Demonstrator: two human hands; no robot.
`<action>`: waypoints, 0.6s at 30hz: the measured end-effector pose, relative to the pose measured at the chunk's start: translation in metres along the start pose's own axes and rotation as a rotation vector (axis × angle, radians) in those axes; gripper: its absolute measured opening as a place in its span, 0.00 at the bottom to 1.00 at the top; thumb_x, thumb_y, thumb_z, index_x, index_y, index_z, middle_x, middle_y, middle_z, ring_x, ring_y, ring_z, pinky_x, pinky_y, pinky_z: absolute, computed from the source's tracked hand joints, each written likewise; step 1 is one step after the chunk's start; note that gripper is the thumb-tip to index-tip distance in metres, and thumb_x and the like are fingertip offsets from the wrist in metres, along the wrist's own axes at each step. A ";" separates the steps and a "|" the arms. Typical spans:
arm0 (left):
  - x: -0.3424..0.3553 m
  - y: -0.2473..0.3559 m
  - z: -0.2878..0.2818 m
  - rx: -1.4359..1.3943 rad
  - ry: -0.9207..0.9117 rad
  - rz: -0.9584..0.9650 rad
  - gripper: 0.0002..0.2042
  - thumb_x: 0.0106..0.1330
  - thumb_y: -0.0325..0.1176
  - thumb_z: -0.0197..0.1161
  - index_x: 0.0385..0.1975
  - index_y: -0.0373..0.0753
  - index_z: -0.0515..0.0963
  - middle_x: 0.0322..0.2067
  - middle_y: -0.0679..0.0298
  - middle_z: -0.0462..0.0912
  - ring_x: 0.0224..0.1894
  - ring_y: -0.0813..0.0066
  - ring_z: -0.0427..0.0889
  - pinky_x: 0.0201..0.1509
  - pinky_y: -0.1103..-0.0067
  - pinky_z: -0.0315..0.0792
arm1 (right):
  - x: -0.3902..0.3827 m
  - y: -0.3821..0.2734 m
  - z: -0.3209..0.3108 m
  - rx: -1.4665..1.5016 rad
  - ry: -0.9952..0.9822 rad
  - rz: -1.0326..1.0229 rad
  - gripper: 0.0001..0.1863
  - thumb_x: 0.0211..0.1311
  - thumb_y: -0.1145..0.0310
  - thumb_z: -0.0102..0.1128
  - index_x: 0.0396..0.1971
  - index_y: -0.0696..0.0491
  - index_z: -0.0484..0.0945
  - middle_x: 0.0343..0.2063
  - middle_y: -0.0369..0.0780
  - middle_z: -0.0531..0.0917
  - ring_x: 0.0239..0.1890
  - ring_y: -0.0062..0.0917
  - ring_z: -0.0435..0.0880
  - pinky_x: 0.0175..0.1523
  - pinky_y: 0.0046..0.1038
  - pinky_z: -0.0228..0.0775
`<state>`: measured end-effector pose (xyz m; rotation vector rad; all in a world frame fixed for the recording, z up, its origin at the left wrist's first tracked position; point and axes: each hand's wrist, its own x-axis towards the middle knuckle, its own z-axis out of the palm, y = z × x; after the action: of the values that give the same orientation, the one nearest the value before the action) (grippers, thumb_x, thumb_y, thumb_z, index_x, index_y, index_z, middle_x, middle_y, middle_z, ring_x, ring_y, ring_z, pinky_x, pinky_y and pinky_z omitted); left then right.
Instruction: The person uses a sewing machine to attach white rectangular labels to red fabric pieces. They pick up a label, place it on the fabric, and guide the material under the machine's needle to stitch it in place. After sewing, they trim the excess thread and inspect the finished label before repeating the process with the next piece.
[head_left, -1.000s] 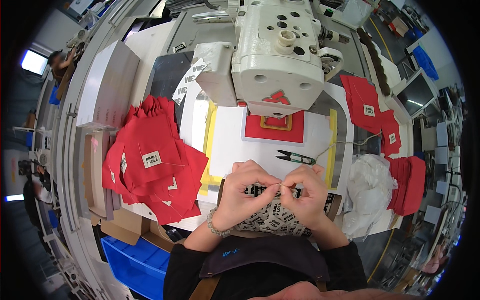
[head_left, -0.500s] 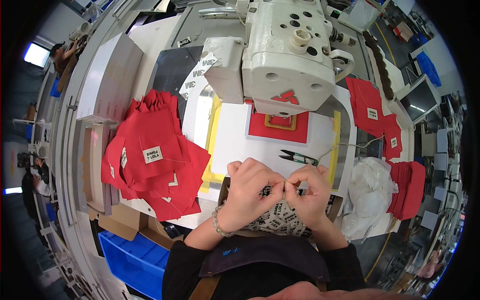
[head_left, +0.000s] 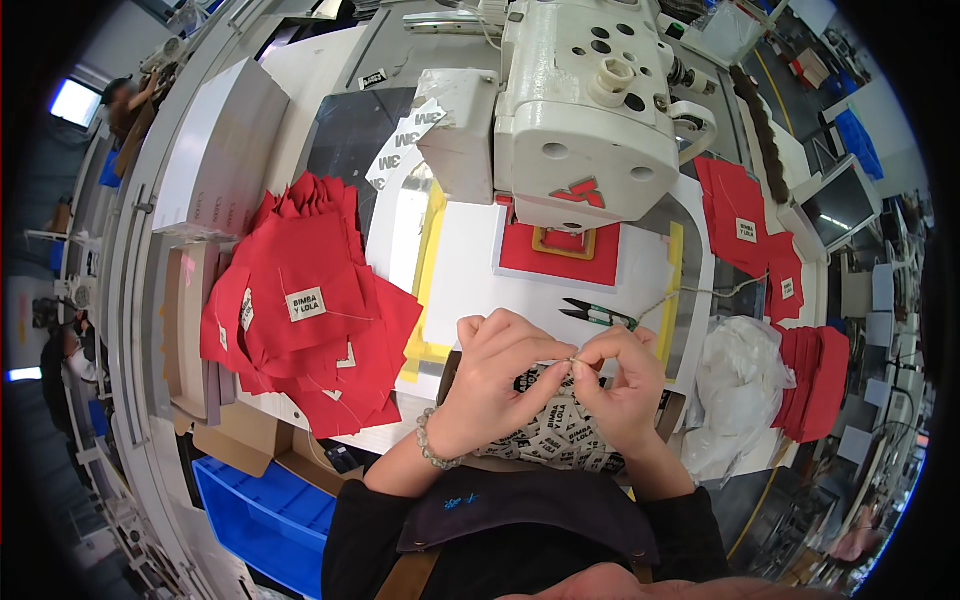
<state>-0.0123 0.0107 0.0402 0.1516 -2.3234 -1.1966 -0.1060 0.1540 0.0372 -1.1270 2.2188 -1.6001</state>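
My left hand, with a beaded bracelet at its wrist, and my right hand meet fingertip to fingertip, both pinched. Whatever sits between the fingertips is too small to make out. Directly below them is a box full of small off-white fabric labels with black print; my hands partly cover it. Just beyond my right hand lie dark green thread snips. Under the head of a white sewing machine rests a red fabric piece with a yellowish frame on it.
Red pieces with sewn labels pile up at the left, beside a white carton. A blue bin stands lower left. To the right are a crumpled clear plastic bag, a red stack and labelled red pieces.
Both hands stay pinched together over the labels, with only a slight shift of the fingers. The whole view has moved slightly; the surrounding things keep their places.
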 end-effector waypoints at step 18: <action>0.002 -0.002 0.003 -0.064 0.103 -0.009 0.06 0.45 0.25 0.66 0.23 0.44 0.81 0.19 0.74 0.74 0.25 0.79 0.69 0.36 0.78 0.54 | -0.004 0.003 -0.004 0.068 -0.005 0.090 0.08 0.44 0.72 0.69 0.26 0.48 0.79 0.23 0.26 0.81 0.24 0.11 0.75 0.42 0.25 0.48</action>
<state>-0.0155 0.0109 0.0384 0.1968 -2.1957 -1.2367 -0.1069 0.1600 0.0349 -0.9982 2.1615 -1.6212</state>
